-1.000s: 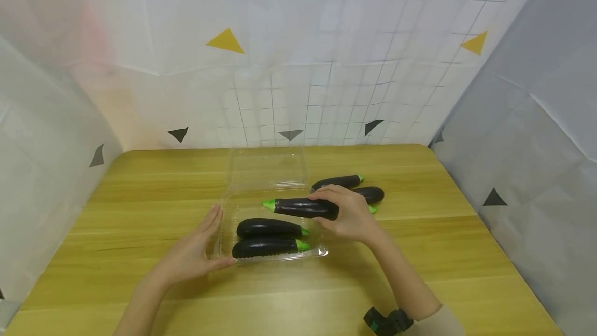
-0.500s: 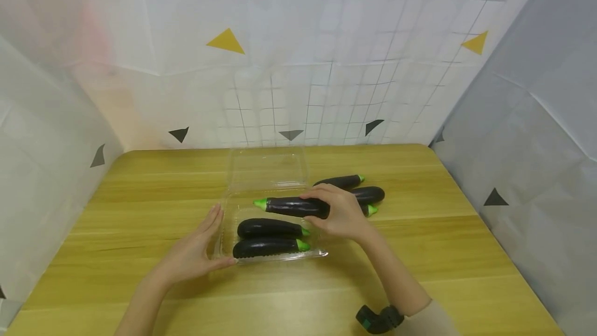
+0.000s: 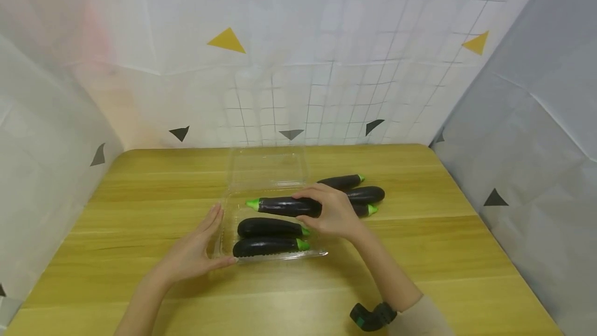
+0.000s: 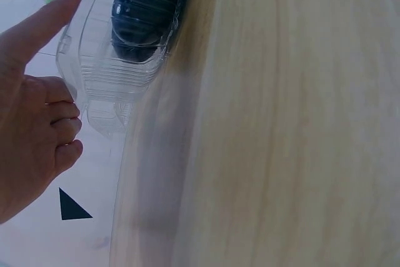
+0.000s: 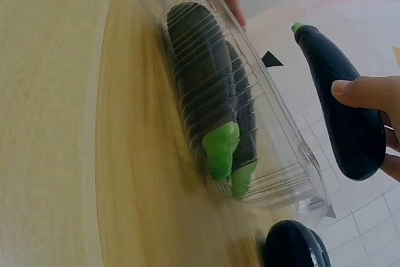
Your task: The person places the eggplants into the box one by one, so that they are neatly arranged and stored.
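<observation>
My right hand grips a dark eggplant by its blunt end, thumb on one side and fingers on the other. Its green stem points left, and in the right wrist view it hangs above the rim of a clear plastic clamshell box. Inside the box two more eggplants lie side by side, a rear one and a front one, stems to the right. My left hand rests against the box's left side with extended fingers, its thumb at the front left corner.
The box's clear lid lies folded back toward the wall. Right of the box, partly behind my right hand, are three loose eggplants: a far one, a middle one and a near one. White sheeting encloses the wooden table.
My right hand has moved left with the eggplant, bringing it farther over the box. The left hand and the two eggplants in the box have stayed put.
</observation>
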Available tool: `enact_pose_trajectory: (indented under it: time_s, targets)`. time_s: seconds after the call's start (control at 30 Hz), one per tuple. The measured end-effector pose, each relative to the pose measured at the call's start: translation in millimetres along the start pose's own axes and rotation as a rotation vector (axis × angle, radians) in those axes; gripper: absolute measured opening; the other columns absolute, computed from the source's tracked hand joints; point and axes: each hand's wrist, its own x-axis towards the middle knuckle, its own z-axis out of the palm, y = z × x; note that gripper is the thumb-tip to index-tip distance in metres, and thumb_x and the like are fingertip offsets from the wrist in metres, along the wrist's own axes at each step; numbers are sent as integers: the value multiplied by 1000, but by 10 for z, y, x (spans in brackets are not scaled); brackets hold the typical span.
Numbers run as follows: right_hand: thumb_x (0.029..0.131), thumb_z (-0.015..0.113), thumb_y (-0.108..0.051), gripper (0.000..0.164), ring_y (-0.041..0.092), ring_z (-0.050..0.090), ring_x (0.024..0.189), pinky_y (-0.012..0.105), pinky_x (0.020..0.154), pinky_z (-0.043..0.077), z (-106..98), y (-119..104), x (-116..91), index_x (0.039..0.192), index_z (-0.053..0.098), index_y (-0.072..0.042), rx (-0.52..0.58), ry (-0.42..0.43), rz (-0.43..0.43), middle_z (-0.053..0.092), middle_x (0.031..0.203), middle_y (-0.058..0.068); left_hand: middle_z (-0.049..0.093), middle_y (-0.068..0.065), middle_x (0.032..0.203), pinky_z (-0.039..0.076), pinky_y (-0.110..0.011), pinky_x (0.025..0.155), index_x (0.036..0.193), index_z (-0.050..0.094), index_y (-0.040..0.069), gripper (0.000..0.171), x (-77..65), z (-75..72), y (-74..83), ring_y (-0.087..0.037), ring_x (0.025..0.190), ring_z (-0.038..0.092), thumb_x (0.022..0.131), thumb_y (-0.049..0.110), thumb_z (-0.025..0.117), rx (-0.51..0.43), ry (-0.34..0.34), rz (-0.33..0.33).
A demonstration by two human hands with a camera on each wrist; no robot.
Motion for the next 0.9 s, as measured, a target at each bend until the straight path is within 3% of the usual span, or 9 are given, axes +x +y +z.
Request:
enact_pose_trajectory:
  time_s: [0.37, 0.6, 0.9]
  targets:
    - [75, 84, -27, 44, 14, 63, 104, 34, 83, 54, 164, -10, 59, 116, 70, -20, 5, -47, 26, 66, 115, -5, 3, -14, 160, 47, -53, 93, 155, 11, 8, 115, 3, 10, -8, -41, 136, 30, 75, 72, 62, 15, -2, -6]
    - [79, 80, -28, 43, 18, 60, 111, 35, 85, 54, 250, -43, 72, 119, 69, -19, 22, -115, 53, 65, 119, -2, 4, -14, 160, 44, -55, 97, 155, 11, 7, 115, 6, 2, 5, -41, 137, 30, 75, 72, 63, 15, -1, -5]
    - [79, 81, -26, 43, 18, 60, 112, 34, 87, 53, 335, 1, 83, 119, 68, -16, 26, -138, 44, 65, 119, 0, 3, -15, 160, 43, -55, 98, 155, 10, 7, 116, 4, 2, -6, -42, 136, 29, 75, 72, 63, 8, 0, -5]
